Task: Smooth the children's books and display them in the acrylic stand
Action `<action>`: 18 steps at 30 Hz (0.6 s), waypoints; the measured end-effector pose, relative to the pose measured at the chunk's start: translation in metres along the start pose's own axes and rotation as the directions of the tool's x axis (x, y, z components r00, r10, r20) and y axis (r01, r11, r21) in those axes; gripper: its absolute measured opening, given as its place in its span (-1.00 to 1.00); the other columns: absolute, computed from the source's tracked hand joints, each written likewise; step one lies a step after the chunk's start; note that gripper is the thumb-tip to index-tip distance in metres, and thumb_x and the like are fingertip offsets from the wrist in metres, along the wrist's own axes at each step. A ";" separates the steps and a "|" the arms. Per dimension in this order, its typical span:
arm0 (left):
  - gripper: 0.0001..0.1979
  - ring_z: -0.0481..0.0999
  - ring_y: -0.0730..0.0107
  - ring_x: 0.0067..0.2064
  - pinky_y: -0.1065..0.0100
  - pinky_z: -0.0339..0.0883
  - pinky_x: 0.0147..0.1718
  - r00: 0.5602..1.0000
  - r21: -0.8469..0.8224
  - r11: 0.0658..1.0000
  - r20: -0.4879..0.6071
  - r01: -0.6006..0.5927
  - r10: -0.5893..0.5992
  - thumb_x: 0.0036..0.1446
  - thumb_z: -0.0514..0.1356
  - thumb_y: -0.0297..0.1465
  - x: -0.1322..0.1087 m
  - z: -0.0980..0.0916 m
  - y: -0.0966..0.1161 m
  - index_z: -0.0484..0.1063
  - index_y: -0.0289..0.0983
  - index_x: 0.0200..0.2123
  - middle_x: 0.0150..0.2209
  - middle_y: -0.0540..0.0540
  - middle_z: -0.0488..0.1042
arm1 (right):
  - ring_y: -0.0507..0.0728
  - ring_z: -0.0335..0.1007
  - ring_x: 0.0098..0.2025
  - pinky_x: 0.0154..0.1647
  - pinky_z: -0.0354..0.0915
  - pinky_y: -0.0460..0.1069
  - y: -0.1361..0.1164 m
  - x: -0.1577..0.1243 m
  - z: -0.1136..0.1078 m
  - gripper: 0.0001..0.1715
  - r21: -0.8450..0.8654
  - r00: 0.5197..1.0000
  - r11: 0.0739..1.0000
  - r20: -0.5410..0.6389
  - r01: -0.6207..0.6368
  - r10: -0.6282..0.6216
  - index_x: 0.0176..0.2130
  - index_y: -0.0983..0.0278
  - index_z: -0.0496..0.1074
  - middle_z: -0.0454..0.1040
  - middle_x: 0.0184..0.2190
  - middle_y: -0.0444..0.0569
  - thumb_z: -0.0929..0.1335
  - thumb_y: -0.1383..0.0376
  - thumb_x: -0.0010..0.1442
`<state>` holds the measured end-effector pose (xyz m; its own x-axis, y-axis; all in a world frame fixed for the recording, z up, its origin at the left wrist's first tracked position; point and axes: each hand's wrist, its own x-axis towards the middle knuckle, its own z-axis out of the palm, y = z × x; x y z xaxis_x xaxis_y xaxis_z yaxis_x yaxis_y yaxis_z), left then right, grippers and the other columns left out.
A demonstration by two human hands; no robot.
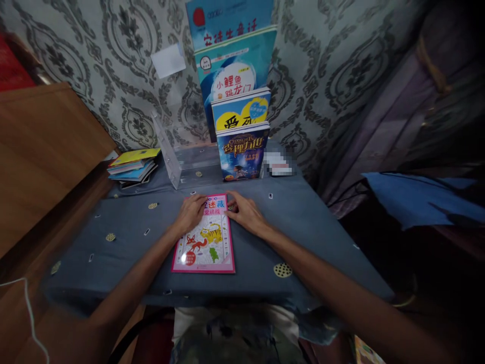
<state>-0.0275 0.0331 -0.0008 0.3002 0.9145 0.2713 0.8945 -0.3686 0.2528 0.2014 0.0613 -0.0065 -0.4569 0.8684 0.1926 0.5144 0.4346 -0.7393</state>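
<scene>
A pink-bordered children's book [210,255] with a fox and a yellow tiger on its cover lies flat on the cloth-covered table. My left hand [192,213] rests across its upper left part, fingers stretched toward the top edge and hiding some of the title. At the upper right edge is my right hand [244,215], its thumb touching the cover's side and its forefinger at the corner, with a gap between them. Neither hand lifts the book.
Behind it, a dark blue book [242,156] stands in front of several taller upright books. A clear bookend [166,151] is left of them, beside a stack of books [132,164]. A pale, blurred-out item [278,164] lies right. Blue cloth [420,197] hangs beyond the table's right side.
</scene>
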 end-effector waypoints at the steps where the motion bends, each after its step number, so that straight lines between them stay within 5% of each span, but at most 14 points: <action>1: -0.65 0.45 0.15 0.14 0.06 0.29 0.19 1.000 -0.012 1.000 0.002 -0.023 0.023 0.31 0.04 -0.47 0.005 0.003 0.004 0.47 -0.27 0.09 0.11 -0.22 0.49 | 0.11 0.55 -0.30 -0.20 0.44 0.02 0.000 0.000 0.000 -0.27 0.010 1.000 1.000 -0.002 -0.005 0.005 0.24 0.25 0.28 0.62 -0.14 -0.01 0.46 0.40 0.13; 13: -0.55 0.41 0.08 0.13 0.01 0.30 0.09 0.990 -0.038 0.994 0.091 -0.103 0.106 0.27 0.00 -0.56 0.036 0.015 0.027 0.46 -0.21 0.14 0.14 -0.21 0.47 | 0.15 0.56 -0.25 -0.16 0.45 0.04 0.013 0.005 0.003 -0.09 0.019 1.000 1.000 -0.017 0.007 -0.006 0.34 0.19 0.13 0.61 -0.16 -0.06 0.46 0.34 0.09; 18: -0.54 0.40 0.12 0.11 0.05 0.28 0.10 0.986 -0.025 0.987 0.062 -0.156 0.157 0.25 0.00 -0.58 0.035 0.017 0.026 0.45 -0.24 0.14 0.13 -0.20 0.46 | 0.30 0.42 0.13 0.14 0.35 0.21 0.014 0.006 0.001 -0.04 -0.029 0.998 0.998 -0.018 0.064 -0.065 0.38 0.27 0.05 0.50 0.11 0.11 0.44 0.28 0.11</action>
<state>0.0116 0.0584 -0.0011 0.4571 0.8537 0.2495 0.8283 -0.5108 0.2303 0.2050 0.0721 -0.0161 -0.4761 0.8427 0.2515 0.5045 0.4960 -0.7067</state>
